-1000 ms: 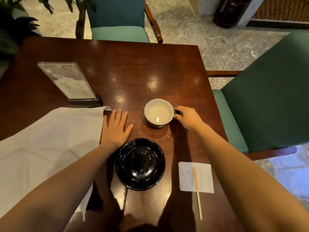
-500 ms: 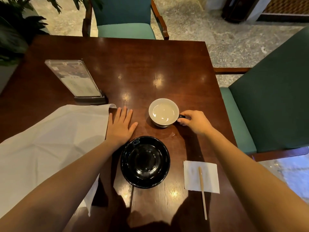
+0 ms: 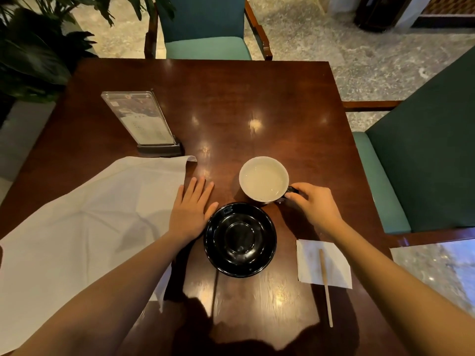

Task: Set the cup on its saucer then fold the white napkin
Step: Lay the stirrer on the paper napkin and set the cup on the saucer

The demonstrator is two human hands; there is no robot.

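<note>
A cup (image 3: 264,179), white inside and dark outside, stands on the brown table (image 3: 257,98) just beyond a glossy black saucer (image 3: 240,238). My right hand (image 3: 312,206) pinches the cup's dark handle on its right side. My left hand (image 3: 191,209) lies flat on the table, fingers apart, between the saucer and the white napkin (image 3: 84,224). The large napkin is spread open over the table's left part, with its near edge hanging off.
A clear menu stand (image 3: 144,122) sits behind the napkin. A small paper napkin (image 3: 322,263) with a wooden stirrer (image 3: 326,286) lies right of the saucer. Green chairs stand at the far side (image 3: 205,32) and the right (image 3: 421,155); a plant (image 3: 33,47) is at left.
The cup has shifted a little nearer the saucer with my right hand on its handle. My left hand has stayed flat beside the saucer. The view has tilted slightly.
</note>
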